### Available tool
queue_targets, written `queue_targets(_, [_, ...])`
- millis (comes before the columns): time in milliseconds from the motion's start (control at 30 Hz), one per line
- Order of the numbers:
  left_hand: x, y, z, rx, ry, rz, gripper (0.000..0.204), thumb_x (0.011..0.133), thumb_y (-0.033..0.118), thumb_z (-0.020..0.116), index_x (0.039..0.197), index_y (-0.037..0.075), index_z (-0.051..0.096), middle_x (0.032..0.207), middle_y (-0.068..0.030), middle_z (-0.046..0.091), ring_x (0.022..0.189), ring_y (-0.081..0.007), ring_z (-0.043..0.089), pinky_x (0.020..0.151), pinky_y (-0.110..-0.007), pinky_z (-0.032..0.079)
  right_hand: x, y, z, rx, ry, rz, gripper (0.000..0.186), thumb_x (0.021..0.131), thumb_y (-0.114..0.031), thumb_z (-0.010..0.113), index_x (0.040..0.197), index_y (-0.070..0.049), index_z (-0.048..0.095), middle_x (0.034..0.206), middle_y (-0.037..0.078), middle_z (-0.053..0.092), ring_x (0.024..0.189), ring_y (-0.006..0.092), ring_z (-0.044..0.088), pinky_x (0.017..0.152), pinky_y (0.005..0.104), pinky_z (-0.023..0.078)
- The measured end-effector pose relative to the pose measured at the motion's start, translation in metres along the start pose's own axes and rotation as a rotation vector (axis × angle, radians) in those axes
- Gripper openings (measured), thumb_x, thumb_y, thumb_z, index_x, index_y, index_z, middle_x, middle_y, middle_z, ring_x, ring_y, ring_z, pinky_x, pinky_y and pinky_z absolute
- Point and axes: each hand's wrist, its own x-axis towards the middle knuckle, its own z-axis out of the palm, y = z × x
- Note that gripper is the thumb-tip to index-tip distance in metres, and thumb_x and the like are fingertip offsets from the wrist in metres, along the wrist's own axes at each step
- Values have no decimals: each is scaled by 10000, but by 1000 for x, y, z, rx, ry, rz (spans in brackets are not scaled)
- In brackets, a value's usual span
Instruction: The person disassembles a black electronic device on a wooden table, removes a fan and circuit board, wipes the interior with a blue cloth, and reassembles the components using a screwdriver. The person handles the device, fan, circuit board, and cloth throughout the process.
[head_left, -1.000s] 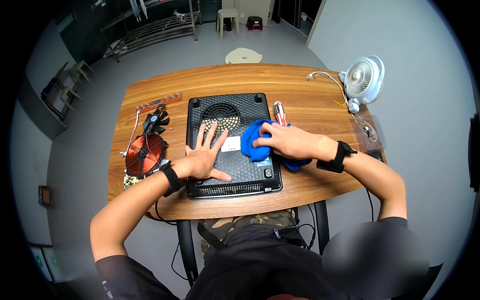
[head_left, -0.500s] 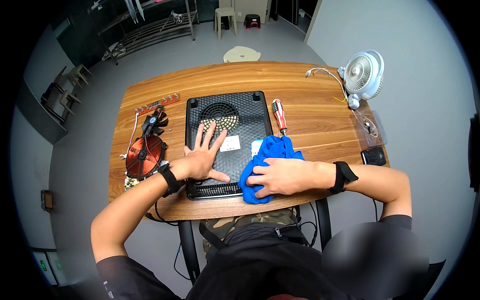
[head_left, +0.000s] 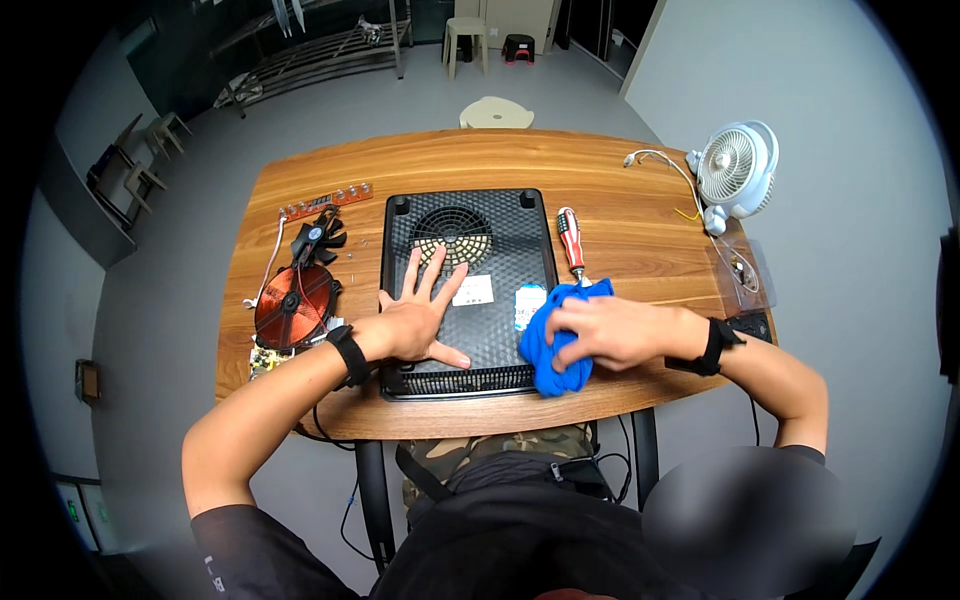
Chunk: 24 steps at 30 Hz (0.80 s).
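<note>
A black textured appliance housing (head_left: pixel 500 345) lies on the wooden table, its round vent grille facing up and feet showing at the far corners. My left hand (head_left: pixel 412 318) rests flat on it with the fingers spread, just below the grille. In my right hand (head_left: pixel 615 330) is a bunched blue cloth (head_left: pixel 560 365), held at the housing's right edge and partly covering it. A white label (head_left: pixel 474 290) and a white-and-blue sticker (head_left: pixel 528 305) show on the housing. Just beyond the cloth lies a red-and-black screwdriver (head_left: pixel 570 240).
Left of the housing lie a copper coil (head_left: pixel 297 305), a black fan blade (head_left: pixel 318 240), a circuit board strip (head_left: pixel 325 203) and a few small loose parts. At the right stand a small white fan (head_left: pixel 735 170) and a clear plastic box (head_left: pixel 745 275). A stool (head_left: pixel 497 112) is beyond the table.
My right hand has moved rightward with the blue cloth, uncovering more of the sticker. My left hand stays on the housing. The whole view has shifted slightly.
</note>
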Motion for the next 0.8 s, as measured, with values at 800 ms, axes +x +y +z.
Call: queue_targets(800, [0, -8, 8, 39, 48, 72, 1408, 636, 924, 591, 1623, 125, -16, 1651, -272, -136, 1480, -552, -178, 1046, -842, 96, 180, 121, -20, -214, 411, 451, 392, 911, -101, 628, 1302, -118, 618, 1233, 201, 575, 1152, 388, 589, 970, 472, 498])
